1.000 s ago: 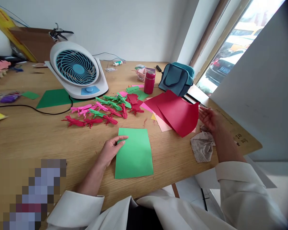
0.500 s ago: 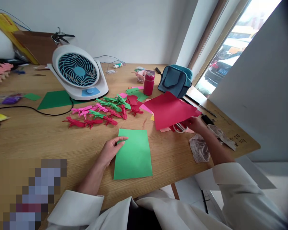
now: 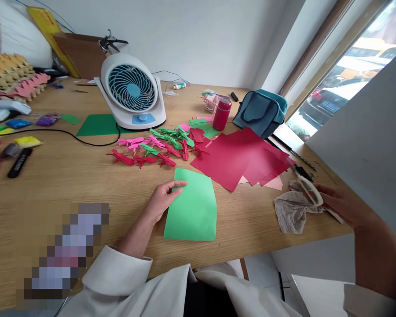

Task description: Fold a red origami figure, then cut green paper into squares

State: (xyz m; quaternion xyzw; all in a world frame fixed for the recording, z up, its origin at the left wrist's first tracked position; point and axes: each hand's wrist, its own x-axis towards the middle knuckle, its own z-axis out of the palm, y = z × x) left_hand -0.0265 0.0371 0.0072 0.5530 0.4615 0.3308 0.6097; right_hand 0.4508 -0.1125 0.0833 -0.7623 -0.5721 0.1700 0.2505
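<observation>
My left hand (image 3: pixel 165 198) pinches the left edge of a light green paper sheet (image 3: pixel 193 211), thumb and fingers together near its upper left. The sheet bows slightly above the table. At the right, my right hand (image 3: pixel 338 202) is closed on the white handles of a pair of scissors (image 3: pixel 310 189); the blades point up and left and are blurred. Below the scissors lies a crumpled greyish cloth (image 3: pixel 290 213). Red paper sheets (image 3: pixel 231 158) overlap on the table between both hands, with pink paper (image 3: pixel 273 182) partly under them.
Several folded paper figures (image 3: pixel 158 147) in red, pink and green lie beyond the green sheet. Behind them stand a white fan (image 3: pixel 132 92), a red bottle (image 3: pixel 222 114) and a blue bag (image 3: pixel 262 112). A black marker (image 3: pixel 20 163) and a power cord (image 3: pixel 66 132) lie at the left.
My right hand has come out from under the red paper and moved right, now holding the scissors up. The red sheet has dropped flat. The green sheet's edge has lifted into a curve.
</observation>
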